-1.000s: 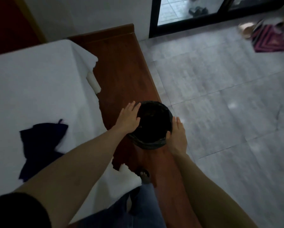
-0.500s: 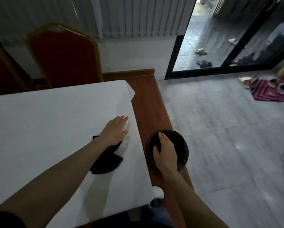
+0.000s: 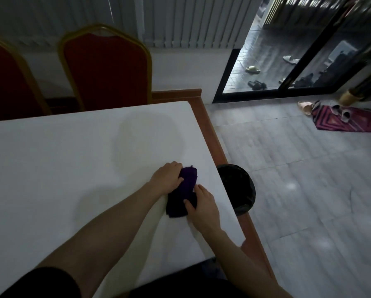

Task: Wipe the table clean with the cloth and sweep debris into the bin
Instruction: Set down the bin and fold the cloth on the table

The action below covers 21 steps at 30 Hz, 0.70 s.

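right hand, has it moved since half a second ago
Yes. The right hand has left the bin beside the table and come leftward onto the tabletop, where it grips the cloth.

The room is dim. Two red chairs (image 3: 107,69) with gold frames stand at the far edge of the desk (image 3: 72,160), backed by a white wall with vertical blinds (image 3: 193,22). Pale grey floor tiles (image 3: 298,190) spread right of the desk. A black-framed glass door (image 3: 287,61) shows sandals outside; a pink patterned mat (image 3: 349,122) with slippers lies near it.
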Available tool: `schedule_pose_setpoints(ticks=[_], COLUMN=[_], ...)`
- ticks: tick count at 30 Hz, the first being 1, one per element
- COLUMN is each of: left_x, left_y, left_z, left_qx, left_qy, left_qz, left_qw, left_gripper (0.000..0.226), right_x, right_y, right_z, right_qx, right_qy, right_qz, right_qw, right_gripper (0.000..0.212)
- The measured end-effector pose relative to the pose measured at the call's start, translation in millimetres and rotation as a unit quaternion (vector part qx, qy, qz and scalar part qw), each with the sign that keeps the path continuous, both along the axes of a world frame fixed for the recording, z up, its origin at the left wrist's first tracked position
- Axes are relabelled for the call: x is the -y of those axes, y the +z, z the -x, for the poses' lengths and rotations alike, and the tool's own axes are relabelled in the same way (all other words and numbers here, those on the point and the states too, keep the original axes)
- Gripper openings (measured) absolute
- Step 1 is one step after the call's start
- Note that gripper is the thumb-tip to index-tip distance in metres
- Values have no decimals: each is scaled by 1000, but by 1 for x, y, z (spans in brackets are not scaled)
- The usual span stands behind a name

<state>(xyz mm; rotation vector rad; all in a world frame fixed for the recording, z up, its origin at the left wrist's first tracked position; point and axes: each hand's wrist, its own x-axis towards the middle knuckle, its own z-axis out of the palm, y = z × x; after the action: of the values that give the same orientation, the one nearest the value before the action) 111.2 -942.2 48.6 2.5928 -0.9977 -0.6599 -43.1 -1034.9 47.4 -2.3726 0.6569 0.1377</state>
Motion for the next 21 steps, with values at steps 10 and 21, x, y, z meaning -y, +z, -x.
schedule_pose_setpoints(ticks=[10, 21], left_x=[-32, -72], left_y=[-1, 9], left_z=[17, 43], left_qx=[-73, -113], left_qy=[151, 294], left_qz=[4, 102], left_qw=[986, 944], left_gripper=[40, 16], right_x=[-11, 6], right_y=[-1, 2], right_z=[10, -3], right_qx=[-37, -14], right_qy=[3, 3], right_qz=[78, -58], right_qw=[996, 998], right_gripper=[63, 32])
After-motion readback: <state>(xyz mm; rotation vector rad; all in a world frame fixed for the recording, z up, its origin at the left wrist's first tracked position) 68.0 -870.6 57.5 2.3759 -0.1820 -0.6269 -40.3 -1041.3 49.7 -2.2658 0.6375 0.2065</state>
